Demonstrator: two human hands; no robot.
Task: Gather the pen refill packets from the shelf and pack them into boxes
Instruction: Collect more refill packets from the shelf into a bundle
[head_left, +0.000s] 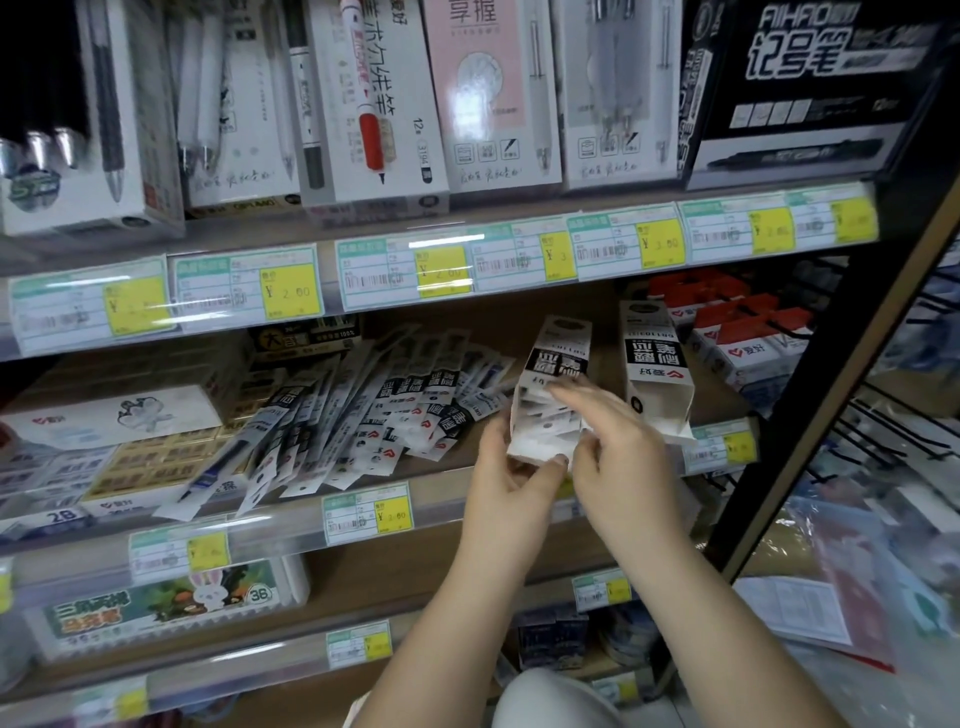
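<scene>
L hand (511, 467) grips box (550, 395); R hand (618, 441) fingers pressing packets (545, 415) in.

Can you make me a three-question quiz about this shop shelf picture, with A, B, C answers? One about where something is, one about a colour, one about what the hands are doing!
1. Where is the loose pile of black-and-white pen refill packets?
A. left of the hands
B. on the floor
C. on the top shelf

2. What colour are the price patches on the shelf labels?
A. blue
B. yellow
C. pink

3. The narrow white cardboard box in the hands is:
A. taped closed
B. open with packets inside
C. crushed flat

Answers: A, pile spreads on the middle shelf; B, patches look yellow; B, left hand holds it while right hand reaches its open end.
</scene>
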